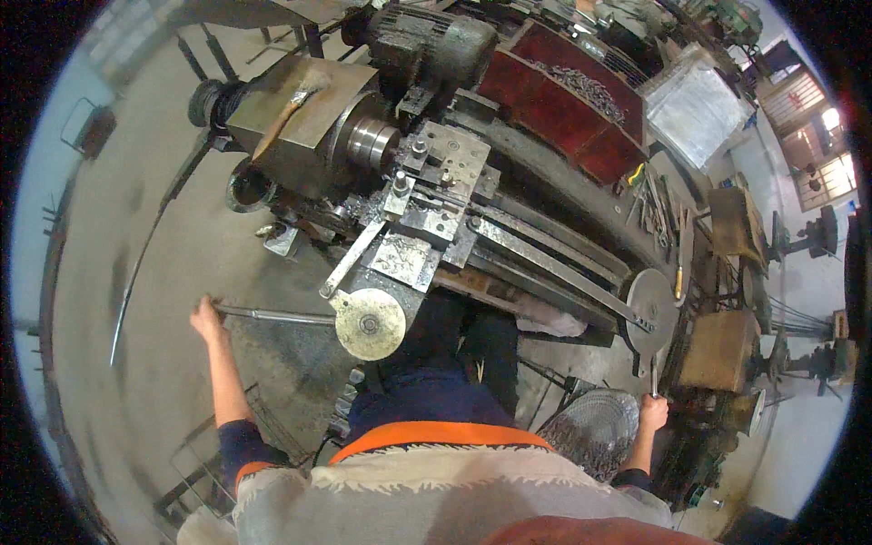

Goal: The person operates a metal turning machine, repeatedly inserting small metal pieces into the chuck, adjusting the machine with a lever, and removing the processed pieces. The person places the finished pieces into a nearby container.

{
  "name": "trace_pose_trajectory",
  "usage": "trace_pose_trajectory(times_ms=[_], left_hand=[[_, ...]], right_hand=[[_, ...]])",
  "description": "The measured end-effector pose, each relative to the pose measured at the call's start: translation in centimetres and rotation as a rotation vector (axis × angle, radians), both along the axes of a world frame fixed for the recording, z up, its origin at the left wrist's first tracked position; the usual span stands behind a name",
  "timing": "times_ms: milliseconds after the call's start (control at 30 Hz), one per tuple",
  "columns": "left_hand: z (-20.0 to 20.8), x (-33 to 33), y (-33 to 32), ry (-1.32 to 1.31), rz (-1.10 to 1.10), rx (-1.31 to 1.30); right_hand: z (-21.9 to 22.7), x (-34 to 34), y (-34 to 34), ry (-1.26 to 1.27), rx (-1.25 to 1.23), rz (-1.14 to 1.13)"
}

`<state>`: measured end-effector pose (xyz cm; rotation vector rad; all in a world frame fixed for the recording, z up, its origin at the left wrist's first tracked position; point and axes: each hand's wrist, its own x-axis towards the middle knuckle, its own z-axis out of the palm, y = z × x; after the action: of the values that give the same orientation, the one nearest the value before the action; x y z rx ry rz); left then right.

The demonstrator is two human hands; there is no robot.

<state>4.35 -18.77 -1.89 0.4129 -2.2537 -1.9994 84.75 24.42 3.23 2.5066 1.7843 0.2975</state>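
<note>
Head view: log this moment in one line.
left hand: gripping metal rod | right hand: gripping wheel handle | brush: atop metal housing

Between the left fingers [206, 314] and the right fingers [655, 406], and farther forward, the machine's bed rails [554, 238] carry a metal slide [445, 163]. Forward and to the right of the left fingers, a brush [292, 109] lies on a box-shaped housing [336, 100]. Beyond the right fingers, long metal tools [656, 213] lie loosely grouped on a dark ledge [604, 209]; ahead of these, a red tray [531, 86] holds small metal pieces [590, 91].
</note>
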Motion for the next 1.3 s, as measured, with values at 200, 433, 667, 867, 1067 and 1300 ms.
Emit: trace_pose_trajectory(times_ms=[200,433,667,867,1067,1300], left_hand=[[-0.8,-4.0,8.1,-0.015,0.0,0.114],[2.4,-5.8,18.9,-0.004,-0.331,0.141],[1.4,-6.1,18.7,-0.009,-0.323,0.225],[2.6,-5.4,18.9,0.06,-0.291,0.069],[3.4,-4.0,18.5,-0.059,-0.264,-0.027],[-0.6,-7.1,17.6,-0.044,-0.376,0.004]], right_hand=[[-0.9,3.2,3.9,0.04,-0.055,0.037],[-2.2,3.3,1.9,0.081,-0.038,-0.015],[0.5,-3.8,-3.2,0.207,-0.101,-0.141],[0.3,-3.8,-3.0,0.236,-0.111,-0.144],[-1.0,1.7,1.1,0.091,0.019,0.069],[2.8,0.6,9.7,-0.092,-0.177,-0.035]])
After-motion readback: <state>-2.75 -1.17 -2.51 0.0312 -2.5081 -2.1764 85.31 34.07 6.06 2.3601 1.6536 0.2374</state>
